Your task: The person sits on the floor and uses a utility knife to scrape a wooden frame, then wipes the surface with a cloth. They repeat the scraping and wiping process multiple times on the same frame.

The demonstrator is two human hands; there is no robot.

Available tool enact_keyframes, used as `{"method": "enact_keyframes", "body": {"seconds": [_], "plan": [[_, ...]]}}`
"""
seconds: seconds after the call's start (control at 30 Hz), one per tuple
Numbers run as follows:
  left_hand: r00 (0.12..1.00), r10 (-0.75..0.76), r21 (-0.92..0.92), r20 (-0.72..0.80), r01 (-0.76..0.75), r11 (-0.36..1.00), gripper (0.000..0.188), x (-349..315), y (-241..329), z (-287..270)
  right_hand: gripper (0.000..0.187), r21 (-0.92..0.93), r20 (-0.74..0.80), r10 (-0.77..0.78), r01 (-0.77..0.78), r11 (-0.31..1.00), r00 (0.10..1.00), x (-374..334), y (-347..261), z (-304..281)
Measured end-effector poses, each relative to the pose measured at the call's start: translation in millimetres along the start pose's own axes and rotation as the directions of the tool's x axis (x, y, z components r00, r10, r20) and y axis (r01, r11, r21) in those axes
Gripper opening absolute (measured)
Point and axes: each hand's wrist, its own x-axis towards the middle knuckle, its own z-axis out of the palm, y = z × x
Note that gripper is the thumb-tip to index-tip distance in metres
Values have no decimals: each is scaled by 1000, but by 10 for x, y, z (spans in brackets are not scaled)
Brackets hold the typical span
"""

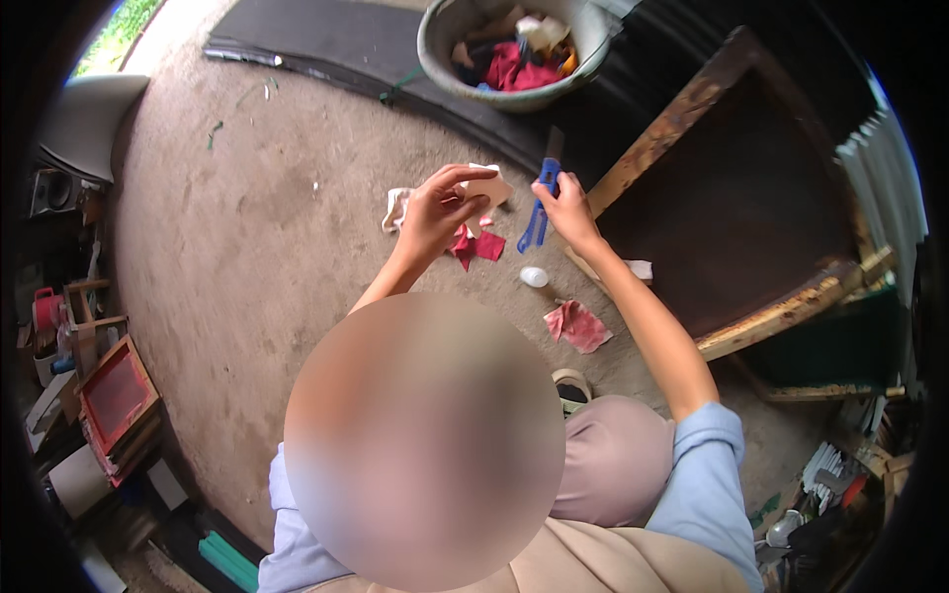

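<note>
My left hand [440, 210] is raised over the floor with fingers and thumb pinched on a pale white scrap [486, 186], which could be cloth or paper. To its right, my right hand [567, 210] grips a blue utility knife [540, 219]. The blade is out and points away from me. Beneath my left hand lie a white cloth scrap [395, 208] and dark red cloth scraps [486, 246]. A small white-topped bottle [534, 278] stands closer to me, and beyond it a red-stained cloth [578, 327] rests on the floor.
A grey basin [427, 49] of coloured rags stands on a black mat [297, 40] at the far side. Wooden frames [682, 114] with dark panels lean at the right. Small frames [121, 395] and clutter line the left. My shoe [571, 385] rests on the concrete floor [237, 217].
</note>
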Motion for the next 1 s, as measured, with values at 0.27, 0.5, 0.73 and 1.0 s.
{"method": "enact_keyframes", "body": {"seconds": [0.27,0.5,0.73,1.0], "plan": [[903,288,-171,320,-244,955,34,44,1722,391,32,689,343,-91,-184,701,935,-756,-1695,-1804],[878,391,52,276,-419,906,18,-56,2407,562,22,617,-114,-161,197,762,980,-1175,-2041,-2340],[879,444,69,175,-461,885,15,-203,2587,552,15,246,-264,-243,309,919,933,-1461,-2267,-2360],[872,406,276,273,-475,836,27,-118,2321,414,16,-327,-194,-455,380,865,869,-1940,-1962,-2073]]}}
